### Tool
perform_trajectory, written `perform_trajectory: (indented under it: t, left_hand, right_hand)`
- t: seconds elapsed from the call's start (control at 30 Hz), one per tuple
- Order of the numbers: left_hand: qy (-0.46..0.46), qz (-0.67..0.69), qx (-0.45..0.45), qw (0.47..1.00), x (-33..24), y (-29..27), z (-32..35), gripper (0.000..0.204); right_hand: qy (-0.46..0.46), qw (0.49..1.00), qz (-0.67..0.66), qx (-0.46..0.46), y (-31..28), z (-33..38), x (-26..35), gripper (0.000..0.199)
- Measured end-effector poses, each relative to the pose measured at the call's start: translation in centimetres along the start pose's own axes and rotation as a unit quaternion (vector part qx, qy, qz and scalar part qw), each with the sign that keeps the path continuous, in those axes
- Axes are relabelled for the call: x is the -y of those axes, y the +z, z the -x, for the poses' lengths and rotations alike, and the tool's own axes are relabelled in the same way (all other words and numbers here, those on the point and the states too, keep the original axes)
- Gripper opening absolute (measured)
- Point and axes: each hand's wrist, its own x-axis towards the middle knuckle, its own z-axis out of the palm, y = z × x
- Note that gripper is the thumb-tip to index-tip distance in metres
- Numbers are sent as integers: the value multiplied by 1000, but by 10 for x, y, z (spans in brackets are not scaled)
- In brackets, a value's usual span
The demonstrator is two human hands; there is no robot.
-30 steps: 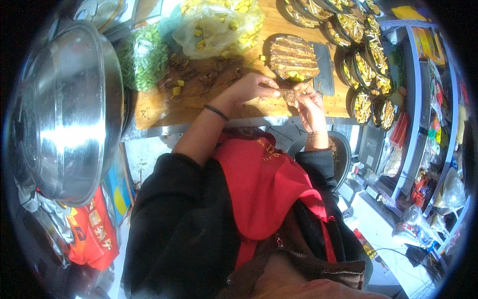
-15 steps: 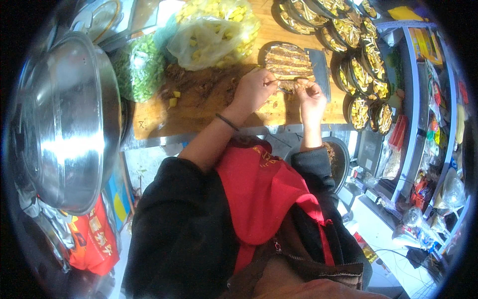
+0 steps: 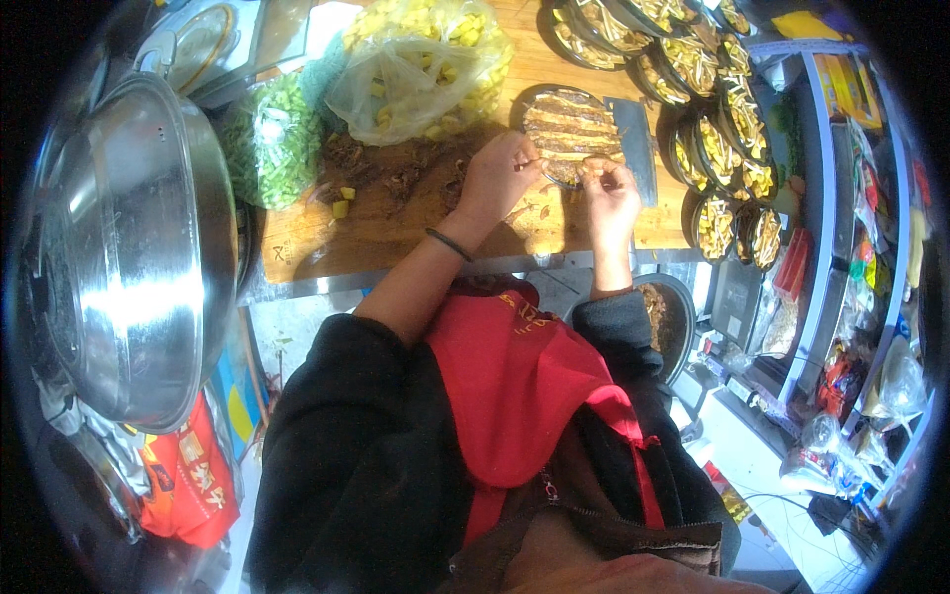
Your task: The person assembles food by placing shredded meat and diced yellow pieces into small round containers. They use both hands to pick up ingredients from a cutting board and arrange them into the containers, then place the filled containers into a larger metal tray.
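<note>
Our left hand (image 3: pixel 503 181) and right hand (image 3: pixel 612 198) have their fingers drawn into pinches at six o'clock on a round plate of brown and yellow strips (image 3: pixel 570 129); what they grip, we cannot tell. Toward two o'clock we see a dark flat slab (image 3: pixel 635 148); at ten, bagged yellow cubes (image 3: pixel 426 84); past nine, bagged green pieces (image 3: pixel 285 139).

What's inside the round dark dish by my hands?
The dish shows alternating rows of brown and yellowish food. Your left hand and right hand hide parts of its near side; anything beneath is covered.
</note>
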Motion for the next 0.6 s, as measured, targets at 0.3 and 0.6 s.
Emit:
perform_trajectory:
  t: [0.3, 0.6]
  left_hand:
    - [38, 31, -32, 998, 5, -4, 3, 10]
    - [-213, 609, 83, 760, -10, -20, -4, 37]
  right_hand:
    - [-28, 999, -21, -4, -6, 2, -5, 12]
    - [27, 979, -203, 12, -14, 4, 12, 14]
